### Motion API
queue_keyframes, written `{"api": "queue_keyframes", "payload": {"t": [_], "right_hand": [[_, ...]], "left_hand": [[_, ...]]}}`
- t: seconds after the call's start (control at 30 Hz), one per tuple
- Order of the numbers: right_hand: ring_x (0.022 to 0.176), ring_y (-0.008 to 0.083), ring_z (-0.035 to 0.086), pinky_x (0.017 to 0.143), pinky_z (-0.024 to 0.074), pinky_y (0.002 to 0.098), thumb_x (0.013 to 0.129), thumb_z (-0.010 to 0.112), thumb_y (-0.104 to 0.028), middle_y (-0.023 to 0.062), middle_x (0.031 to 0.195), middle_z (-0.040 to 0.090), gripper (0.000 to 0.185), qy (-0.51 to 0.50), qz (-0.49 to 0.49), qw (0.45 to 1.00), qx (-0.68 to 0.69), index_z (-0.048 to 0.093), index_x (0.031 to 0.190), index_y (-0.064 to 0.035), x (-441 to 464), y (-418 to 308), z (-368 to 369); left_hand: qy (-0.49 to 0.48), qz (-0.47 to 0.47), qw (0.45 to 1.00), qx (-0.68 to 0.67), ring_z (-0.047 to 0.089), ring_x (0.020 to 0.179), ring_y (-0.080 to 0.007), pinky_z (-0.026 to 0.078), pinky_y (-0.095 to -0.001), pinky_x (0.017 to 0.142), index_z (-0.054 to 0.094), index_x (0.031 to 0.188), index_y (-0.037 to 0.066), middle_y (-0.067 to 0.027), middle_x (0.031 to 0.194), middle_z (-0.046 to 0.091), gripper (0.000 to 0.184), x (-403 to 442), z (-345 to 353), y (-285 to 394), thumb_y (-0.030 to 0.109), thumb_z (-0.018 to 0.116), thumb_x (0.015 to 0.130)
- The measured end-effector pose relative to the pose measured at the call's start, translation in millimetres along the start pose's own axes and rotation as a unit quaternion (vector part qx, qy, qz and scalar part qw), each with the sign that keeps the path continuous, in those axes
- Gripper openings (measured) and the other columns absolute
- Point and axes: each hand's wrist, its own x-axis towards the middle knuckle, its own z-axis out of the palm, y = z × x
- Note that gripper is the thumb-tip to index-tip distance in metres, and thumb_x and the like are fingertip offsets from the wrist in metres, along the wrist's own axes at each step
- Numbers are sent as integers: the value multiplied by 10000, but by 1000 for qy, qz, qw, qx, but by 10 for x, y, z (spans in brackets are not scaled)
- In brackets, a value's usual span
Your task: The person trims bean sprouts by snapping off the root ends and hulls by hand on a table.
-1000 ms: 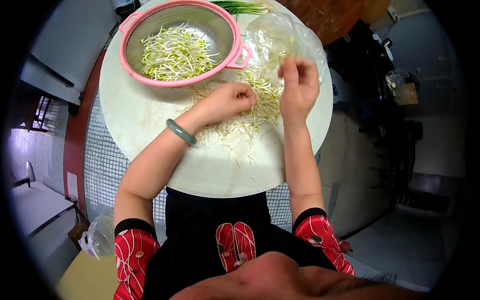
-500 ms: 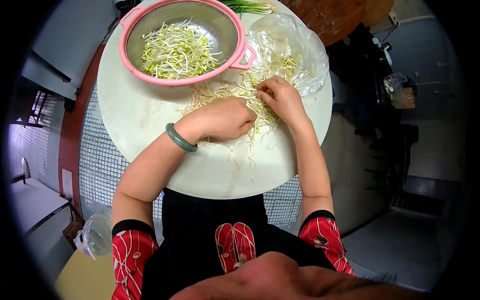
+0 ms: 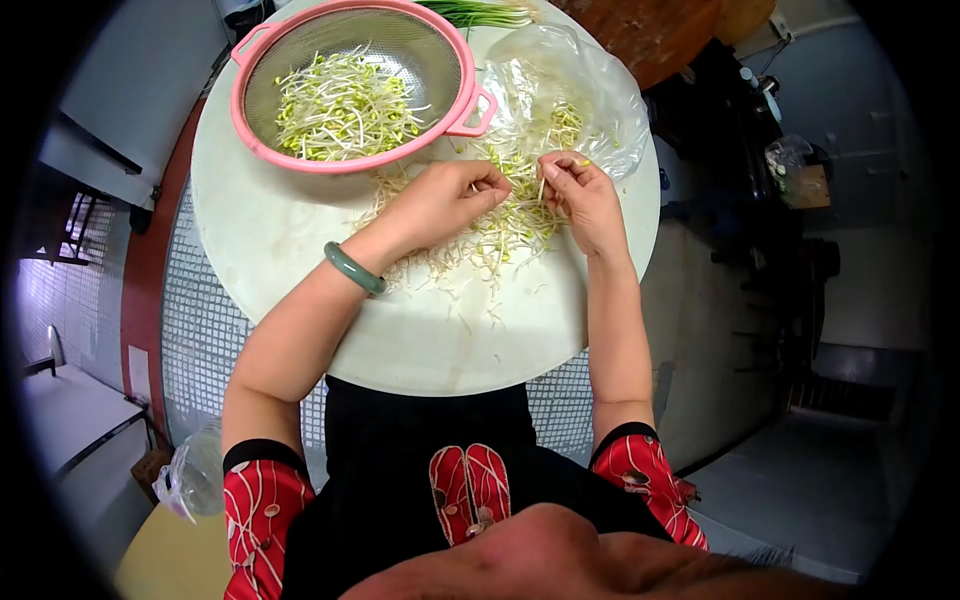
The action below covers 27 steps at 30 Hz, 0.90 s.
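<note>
Sprouts (image 3: 520, 215) lie loose on the round white bench (image 3: 450, 355), in a spread heap to the near right of the pink colander (image 3: 335, 166); a second pile (image 3: 345, 112) sits inside it. From my end I see the left hand (image 3: 445, 205), green bangle (image 3: 352, 270) on its arm, just off the colander's near right: fingers curled, thumb close to them, and I cannot tell whether they grip anything. Farther right of the colander, the right hand (image 3: 585, 205) has thumb and fingers pinched together on a pale strand (image 3: 541, 189). Beside the colander's right handle is a clear bag (image 3: 615, 105).
</note>
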Motion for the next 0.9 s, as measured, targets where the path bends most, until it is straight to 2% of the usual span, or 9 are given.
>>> {"api": "queue_keyframes", "payload": {"t": [0.37,0.47,0.53,0.63,0.7,0.73,0.77,0.83,0.9], "right_hand": [[720,42,511,636,406,184,912,639,-91,-30,832,589,102,3,-74,997,14,622,995,-36,-38,206,264],[775,58,546,695,439,192,908,639,-61,-20,855,593,107,66,-145,986,-52,615,1007,-28,-124,142,384],[808,71,562,737,455,204,907,630,-30,-3,892,599,113,79,-283,954,-62,609,1018,-18,-136,79,463],[847,96,582,773,478,229,909,598,18,39,964,607,124,90,-393,913,-62,602,1031,-5,-59,-236,618],[832,123,600,747,490,240,887,611,26,68,951,629,178,81,-429,896,-81,618,1062,-3,178,-493,800],[808,130,609,724,495,249,885,625,-28,87,944,649,203,34,-478,864,-155,634,1086,1,359,-569,874],[799,145,618,697,494,263,887,641,-110,104,952,662,226,-3,-404,874,-270,646,1085,0,363,-695,968],[767,160,624,689,497,282,878,654,-182,105,901,676,243,-15,-375,869,-323,662,1023,12,584,-541,976],[737,186,624,690,500,299,859,668,-187,113,865,677,243,28,-287,911,-295,667,999,12,527,-452,782]], "left_hand": [[-25,-58,981,-183,478,658,-30,376,-194,570,642,920,31,25,769,590,171,58,87,-104,198,608,916],[-25,-83,958,-272,477,645,-31,366,-187,559,626,892,48,21,764,591,152,58,62,-113,188,575,923],[-34,-110,914,-390,481,644,-32,368,-181,562,623,898,55,14,769,598,141,88,11,-172,177,555,920],[-99,-83,971,-202,499,644,-57,394,-214,569,624,857,45,2,756,595,150,75,-38,-151,170,551,895],[-147,12,988,-38,548,647,-159,454,-344,614,595,760,-2,-45,682,574,206,-31,-19,-4,190,629,827],[-188,27,981,42,554,639,-188,455,-354,612,594,758,3,-69,675,581,218,-56,-17,41,206,648,816],[-226,43,966,121,561,632,-216,456,-364,611,592,755,8,-92,668,588,232,-75,-17,63,221,666,805],[-255,50,954,150,566,625,-251,455,-375,604,592,748,19,-109,667,594,246,-115,0,51,245,676,799],[-257,59,950,166,573,621,-268,452,-387,596,593,745,28,-116,667,600,255,-118,-36,37,261,683,793]]}}
